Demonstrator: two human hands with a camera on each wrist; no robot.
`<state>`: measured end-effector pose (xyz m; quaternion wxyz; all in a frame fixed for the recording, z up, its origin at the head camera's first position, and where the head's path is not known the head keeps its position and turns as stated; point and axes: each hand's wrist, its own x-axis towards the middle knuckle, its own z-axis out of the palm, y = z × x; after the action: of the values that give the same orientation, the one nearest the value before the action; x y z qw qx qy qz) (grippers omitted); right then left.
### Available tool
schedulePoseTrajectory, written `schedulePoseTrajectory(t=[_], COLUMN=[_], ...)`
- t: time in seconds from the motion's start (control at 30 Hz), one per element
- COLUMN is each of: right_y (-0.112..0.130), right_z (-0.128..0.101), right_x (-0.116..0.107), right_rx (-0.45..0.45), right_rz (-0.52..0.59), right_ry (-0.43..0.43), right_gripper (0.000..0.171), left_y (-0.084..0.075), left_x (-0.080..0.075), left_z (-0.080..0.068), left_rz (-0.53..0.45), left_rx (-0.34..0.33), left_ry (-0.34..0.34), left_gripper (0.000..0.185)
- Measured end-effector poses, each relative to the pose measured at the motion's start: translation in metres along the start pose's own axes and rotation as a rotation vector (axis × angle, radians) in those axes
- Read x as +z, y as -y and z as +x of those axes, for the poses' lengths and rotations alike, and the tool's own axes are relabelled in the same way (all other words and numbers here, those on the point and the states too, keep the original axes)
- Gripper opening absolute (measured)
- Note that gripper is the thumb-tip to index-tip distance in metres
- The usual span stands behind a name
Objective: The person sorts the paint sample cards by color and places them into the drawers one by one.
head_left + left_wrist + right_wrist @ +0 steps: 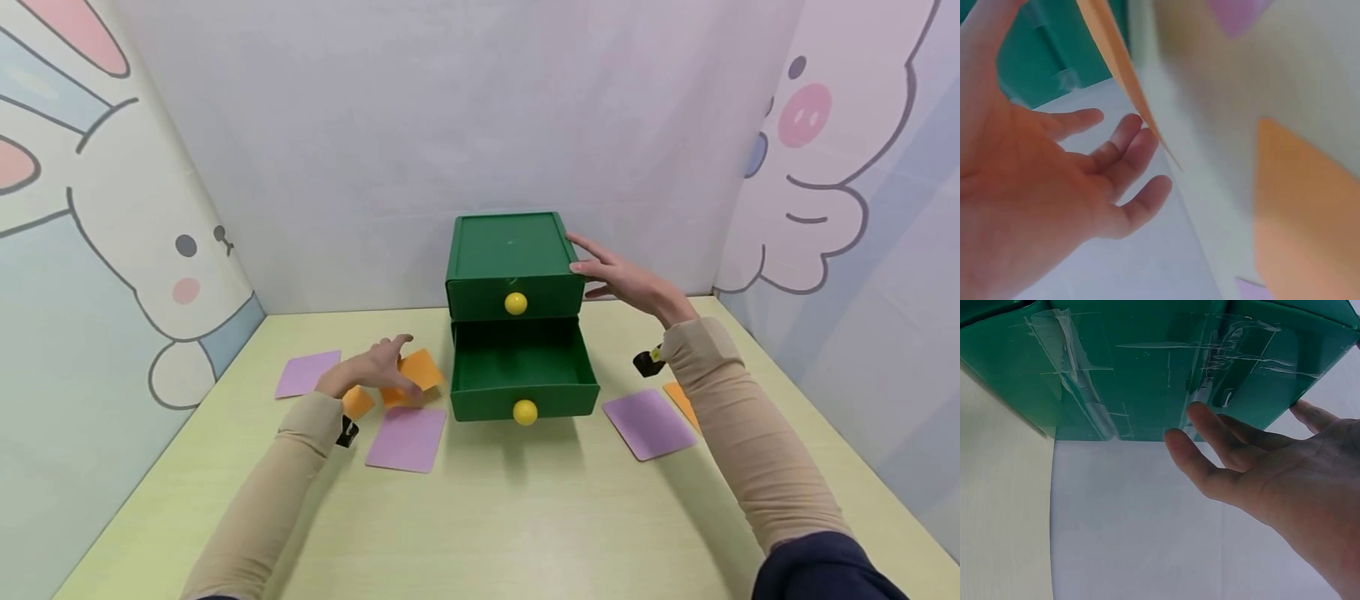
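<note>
My left hand point(382, 367) holds an orange square card point(422, 372) between thumb and fingers, left of the green drawer cabinet. In the left wrist view the card point(1119, 56) is tilted, nearly edge-on, with fingertips at its edge, raised off the table; the thumb tip is out of that view. My right hand point(626, 279) rests on the right side of the green cabinet point(510, 246), fingers spread along its upper edge. Its lower drawer point(517, 358) is pulled out and bare inside, while the upper one, also with a yellow knob point(515, 303), is closed.
Another orange card point(357, 402) lies partly behind the left wrist. Purple cards lie at the far left point(307, 374), in front of the left hand point(407, 439) and right of the cabinet point(649, 424). The right forearm partly covers an orange card point(681, 405). Walls enclose the table.
</note>
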<state>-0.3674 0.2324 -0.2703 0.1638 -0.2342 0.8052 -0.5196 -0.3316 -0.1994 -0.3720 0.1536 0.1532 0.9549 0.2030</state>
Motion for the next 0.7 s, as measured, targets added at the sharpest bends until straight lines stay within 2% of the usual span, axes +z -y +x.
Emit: schedulePoseTrajectory(t=[0.2,0.53,0.7], right_y=[0.000,0.001,0.001], right_z=[0.000,0.000,0.000], right_x=[0.000,0.000,0.000], right_rx=[0.001,0.001,-0.001], right_rz=[-0.002,-0.002,-0.005], right_ry=[0.003,0.003,0.002], right_gripper=[0.071,0.071,0.072], left_y=[-0.008,-0.041,-0.056], left_x=[-0.017,-0.041,-0.047], left_z=[-0.018,-0.052,-0.064], left_rz=[-0.048,-0.050,-0.047], left_rx=[0.074,0.149,0.228], left_ry=[-0.014,-0.014,-0.029], left_gripper=[0.106,0.095,0.085])
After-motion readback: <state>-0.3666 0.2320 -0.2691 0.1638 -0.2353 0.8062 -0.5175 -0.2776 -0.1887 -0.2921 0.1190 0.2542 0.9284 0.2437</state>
